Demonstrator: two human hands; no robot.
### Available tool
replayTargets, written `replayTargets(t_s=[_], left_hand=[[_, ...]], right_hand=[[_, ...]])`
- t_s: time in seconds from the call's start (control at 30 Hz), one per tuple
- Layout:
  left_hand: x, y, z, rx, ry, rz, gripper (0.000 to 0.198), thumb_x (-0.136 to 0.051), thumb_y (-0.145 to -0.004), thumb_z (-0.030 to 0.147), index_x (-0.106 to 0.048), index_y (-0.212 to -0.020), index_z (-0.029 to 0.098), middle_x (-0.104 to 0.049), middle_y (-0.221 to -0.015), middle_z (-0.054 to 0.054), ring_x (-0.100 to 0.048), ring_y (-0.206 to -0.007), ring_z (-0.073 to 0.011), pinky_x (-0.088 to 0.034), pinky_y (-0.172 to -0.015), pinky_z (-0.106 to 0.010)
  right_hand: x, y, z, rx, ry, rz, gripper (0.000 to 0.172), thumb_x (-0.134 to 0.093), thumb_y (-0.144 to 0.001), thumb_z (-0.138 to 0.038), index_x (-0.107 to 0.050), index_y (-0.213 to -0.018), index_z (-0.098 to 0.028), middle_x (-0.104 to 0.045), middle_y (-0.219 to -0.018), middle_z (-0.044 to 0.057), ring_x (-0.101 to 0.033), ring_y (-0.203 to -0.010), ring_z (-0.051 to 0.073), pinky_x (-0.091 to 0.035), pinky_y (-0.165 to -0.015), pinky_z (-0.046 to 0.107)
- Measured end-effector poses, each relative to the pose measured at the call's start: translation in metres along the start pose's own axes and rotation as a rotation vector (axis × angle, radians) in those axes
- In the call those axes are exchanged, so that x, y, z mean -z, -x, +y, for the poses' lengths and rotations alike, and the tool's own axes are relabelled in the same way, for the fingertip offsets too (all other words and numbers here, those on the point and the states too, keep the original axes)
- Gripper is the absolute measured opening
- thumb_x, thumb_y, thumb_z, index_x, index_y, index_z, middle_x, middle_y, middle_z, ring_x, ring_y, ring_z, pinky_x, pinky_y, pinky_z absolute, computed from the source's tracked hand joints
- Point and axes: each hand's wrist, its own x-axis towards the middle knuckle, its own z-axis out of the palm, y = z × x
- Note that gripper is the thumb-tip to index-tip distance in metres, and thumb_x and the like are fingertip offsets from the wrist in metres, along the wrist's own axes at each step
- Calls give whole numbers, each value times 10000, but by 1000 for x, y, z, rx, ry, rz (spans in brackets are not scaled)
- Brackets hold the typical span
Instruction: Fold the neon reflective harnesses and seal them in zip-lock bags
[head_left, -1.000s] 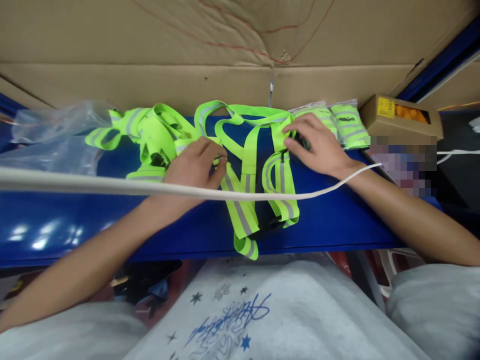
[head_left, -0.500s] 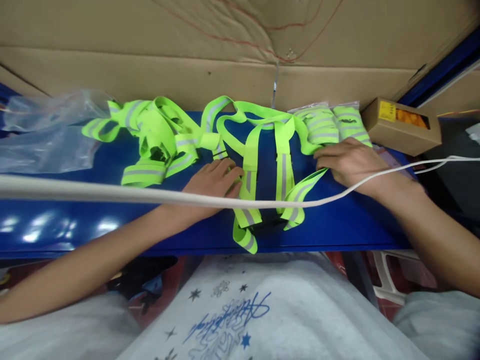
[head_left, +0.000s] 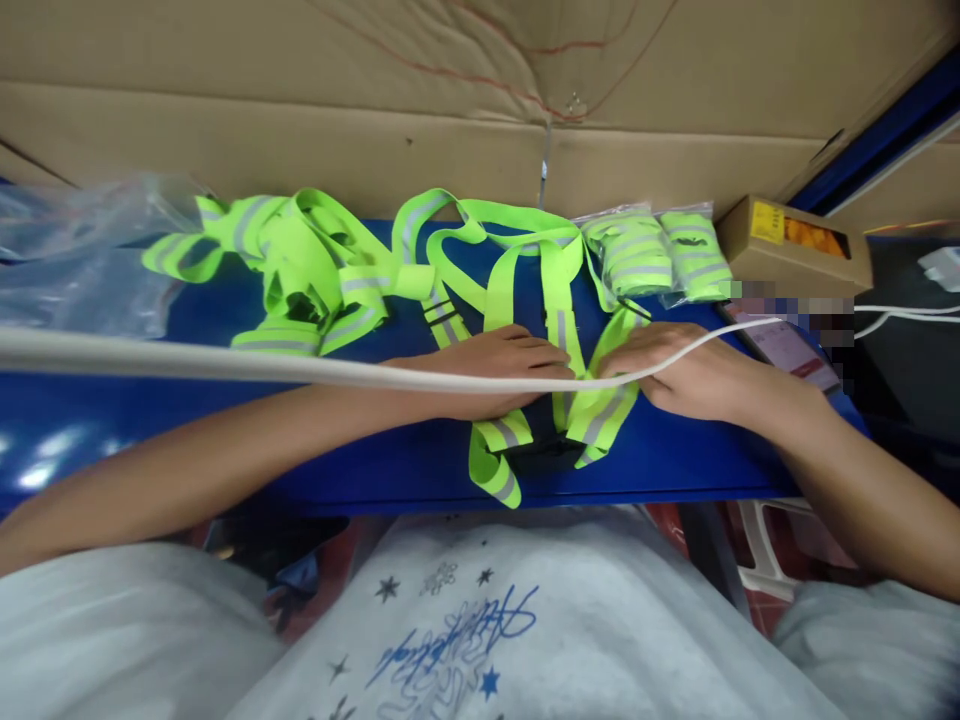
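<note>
A neon-yellow reflective harness (head_left: 517, 213) with grey stripes lies spread on the blue table in front of me. My left hand (head_left: 506, 365) rests across its middle straps, palm down, fingers stretched to the right. My right hand (head_left: 667, 360) has its fingers curled on the right-hand strap (head_left: 611, 405); its fingertips are partly hidden. Black sliders (head_left: 441, 313) show on the left strap, and a dark piece (head_left: 546, 450) lies between the lower ends. A tangled heap of the same strapping (head_left: 300, 260) sits to the left.
A white cable (head_left: 300, 372) crosses in front of both hands. Two bagged strap bundles (head_left: 637, 260), a cardboard box (head_left: 795, 245) and a phone-like device (head_left: 795, 350) lie on the right. Clear plastic bags (head_left: 90, 270) lie at far left. Cardboard (head_left: 300, 140) lines the back.
My left hand has moved right, from beside the harness onto its middle straps. My right hand has come down and left, and the right strap now lies flatter and closer to it.
</note>
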Motion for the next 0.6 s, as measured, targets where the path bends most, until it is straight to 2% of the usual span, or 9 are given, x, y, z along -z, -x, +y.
replayTargets(t_s=[0.1, 0.17, 0.27, 0.4, 0.53, 0.6], left_hand=[[-8, 8, 1, -10, -27, 94, 516, -515, -1007, 65, -594, -1481, 254, -639, -1539, -97, -649, -1376, -271, -544, -1066, -415], [-12, 13, 2, -31, -36, 137, 538, -521, -979, 28, -595, -1468, 241, -632, -1541, -103, -631, -1402, -266, -547, -1075, -399], [-15, 16, 2, -53, -28, 211, 471, -546, -973, 34, -638, -1401, 209, -661, -1481, -133, -677, -1320, -262, -574, -1072, -402], [-16, 18, 3, -66, -50, 300, 360, -588, -987, 84, -689, -1322, 167, -711, -1355, -162, -720, -1190, -280, -611, -1020, -426], [-17, 20, 4, -54, -78, 282, 248, -598, -1017, 140, -725, -1228, 166, -728, -1292, -149, -722, -1129, -270, -607, -1002, -422], [-18, 20, 4, -33, -74, 254, 259, -597, -1036, 169, -719, -1264, 176, -725, -1307, -143, -711, -1170, -273, -597, -1012, -417]], right_hand=[[-1, 1, -1, -4, 140, -36, 600, -506, -885, -36, -713, -1424, -202, -805, -1095, 125, -754, -933, 293, -536, -795, 395], [-5, -1, -2, 28, 180, -48, 668, -504, -888, -12, -668, -1504, -212, -797, -1127, 116, -744, -957, 285, -518, -808, 379], [-13, -3, 0, 100, 218, -24, 628, -479, -909, 13, -729, -1429, -234, -762, -1050, 92, -696, -924, 251, -474, -797, 351], [-18, 3, 4, 157, 192, 50, 504, -491, -928, 9, -776, -1291, -193, -729, -1117, 108, -625, -984, 249, -463, -872, 365], [-13, 11, 3, 166, 309, 31, 425, -554, -901, 4, -783, -1221, -157, -726, -1082, 117, -574, -966, 274, -431, -856, 393], [-11, 13, 3, 144, 357, 32, 425, -565, -891, 4, -785, -1211, -167, -728, -1083, 116, -575, -964, 283, -423, -856, 407]])
